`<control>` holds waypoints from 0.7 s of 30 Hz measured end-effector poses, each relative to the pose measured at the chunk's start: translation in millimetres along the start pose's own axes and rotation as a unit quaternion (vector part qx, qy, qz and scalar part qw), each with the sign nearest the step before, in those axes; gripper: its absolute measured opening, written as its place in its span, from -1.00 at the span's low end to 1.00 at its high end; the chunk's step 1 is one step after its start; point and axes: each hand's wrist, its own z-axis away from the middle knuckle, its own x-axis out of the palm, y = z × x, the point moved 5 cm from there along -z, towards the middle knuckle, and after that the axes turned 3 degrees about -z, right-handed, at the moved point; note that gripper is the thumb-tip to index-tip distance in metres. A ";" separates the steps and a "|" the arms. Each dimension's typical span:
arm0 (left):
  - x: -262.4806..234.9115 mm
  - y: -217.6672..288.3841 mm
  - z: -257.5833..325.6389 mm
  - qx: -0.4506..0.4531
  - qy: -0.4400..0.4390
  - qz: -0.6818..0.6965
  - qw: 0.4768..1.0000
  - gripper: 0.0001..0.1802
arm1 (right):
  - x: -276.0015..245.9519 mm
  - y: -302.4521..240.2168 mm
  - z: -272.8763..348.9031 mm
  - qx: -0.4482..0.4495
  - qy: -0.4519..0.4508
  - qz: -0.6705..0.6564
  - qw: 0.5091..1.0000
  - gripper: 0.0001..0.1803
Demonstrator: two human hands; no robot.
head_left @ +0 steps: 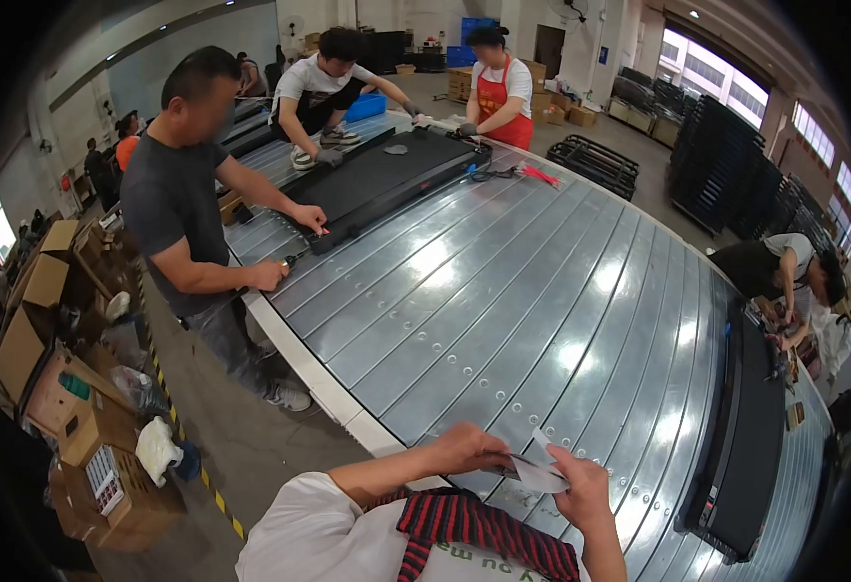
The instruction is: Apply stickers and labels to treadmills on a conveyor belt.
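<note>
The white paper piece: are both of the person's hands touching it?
Touching. The head view shows the left hand and the right hand both pinching the white paper piece between them.

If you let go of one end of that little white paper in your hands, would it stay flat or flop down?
The white paper slip would probably flop: it looks thin and already bends between the left hand and right hand. It seems very light, since fingertips alone carry it. Dropped on the shiny metal slat table, it might slide or blow about easily.
</note>
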 end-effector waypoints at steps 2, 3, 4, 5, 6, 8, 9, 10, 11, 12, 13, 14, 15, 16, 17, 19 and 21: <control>1.4 -8.5 0.9 0.015 -0.007 -0.033 0.999 -0.83 | 1.0 -1.6 -3.7 0.028 -0.012 -0.004 1.000 -0.41; 0.4 -12.6 0.5 0.014 -0.011 -0.025 1.000 -0.84 | 1.1 -1.7 -5.7 0.053 -0.016 -0.037 0.998 -0.42; -0.4 -17.1 0.4 0.014 -0.014 -0.017 1.000 -0.84 | 2.7 -0.7 -8.1 0.078 -0.019 -0.070 0.994 -0.42; 0.9 -22.6 0.4 0.016 -0.017 -0.017 1.000 -0.84 | 4.5 -0.3 -9.9 0.080 -0.017 -0.068 0.994 -0.42; 1.8 -26.1 -0.4 0.024 -0.003 -0.004 1.000 -0.86 | 6.0 1.8 -9.7 0.091 -0.016 -0.074 0.993 -0.41; 4.1 -32.1 -1.4 0.034 0.010 0.009 0.999 -0.86 | 11.0 3.2 -10.0 0.104 -0.014 -0.078 0.991 -0.40; 6.4 -32.6 -2.6 0.031 -0.010 0.019 0.999 -0.86 | 14.3 4.9 -9.1 0.123 -0.018 -0.074 0.989 -0.43; 9.3 -34.0 -3.4 0.028 -0.029 0.028 0.999 -0.85 | 17.5 6.4 -8.1 0.142 -0.023 -0.071 0.987 -0.46; 13.7 -38.4 -3.5 0.028 -0.045 0.040 0.998 -0.84 | 19.4 6.1 -7.7 0.145 -0.021 -0.069 0.987 -0.46; 14.8 -39.5 -3.6 0.030 -0.047 0.041 0.998 -0.84 | 21.1 6.9 -6.1 0.161 -0.030 -0.058 0.985 -0.49; 16.8 -40.9 -3.5 0.028 -0.063 0.037 0.997 -0.83 | 23.2 7.7 -4.6 0.177 -0.038 -0.046 0.982 -0.52; 19.6 -42.8 -2.6 0.027 -0.079 0.034 0.996 -0.82 | 25.2 7.0 -3.6 0.180 -0.038 -0.045 0.982 -0.52; 22.3 -47.1 -1.1 0.029 -0.082 0.036 0.996 -0.82 | 28.2 5.1 -3.9 0.173 -0.041 -0.031 0.984 -0.53; 27.0 -51.9 1.4 0.037 -0.092 0.046 0.994 -0.82 | 31.7 3.5 -3.7 0.166 -0.044 -0.017 0.985 -0.54; 30.6 -56.0 3.5 0.044 -0.102 0.057 0.992 -0.81 | 35.4 3.1 -2.0 0.170 -0.043 -0.016 0.984 -0.54; 29.9 -60.4 3.1 0.050 -0.122 0.063 0.989 -0.82 | 42.8 6.0 -0.4 0.199 -0.035 -0.023 0.979 -0.55; 27.3 -66.3 3.5 0.053 -0.137 0.067 0.987 -0.83 | 48.4 7.5 -1.8 0.222 -0.033 -0.034 0.974 -0.55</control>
